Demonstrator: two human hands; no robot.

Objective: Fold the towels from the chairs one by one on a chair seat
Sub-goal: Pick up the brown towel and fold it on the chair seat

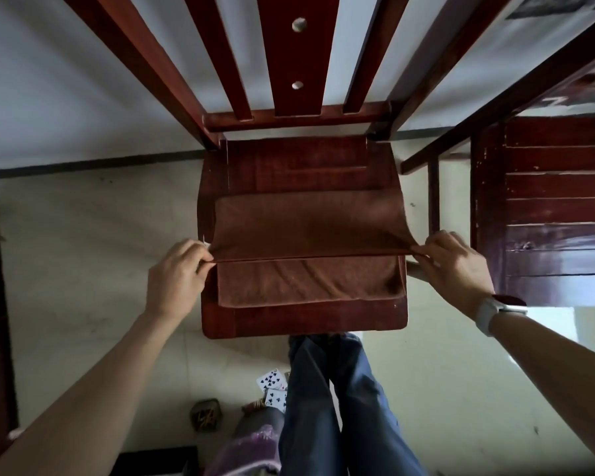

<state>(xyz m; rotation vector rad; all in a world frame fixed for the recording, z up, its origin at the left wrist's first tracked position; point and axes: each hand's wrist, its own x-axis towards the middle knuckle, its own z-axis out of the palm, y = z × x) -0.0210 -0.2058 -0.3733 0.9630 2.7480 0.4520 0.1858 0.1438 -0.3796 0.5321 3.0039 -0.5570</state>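
A brown towel lies across the dark red wooden chair seat. Its upper layer is lifted and stretched tight over the lower layer, which rests flat on the seat. My left hand pinches the left corner of the lifted edge. My right hand, a white watch on its wrist, pinches the right corner. Both hands hold that edge taut, just off the sides of the seat.
The chair's slatted back rises behind the seat. A second dark wooden piece of furniture stands close on the right. My legs in blue trousers are below the seat's front, with playing cards on the tiled floor.
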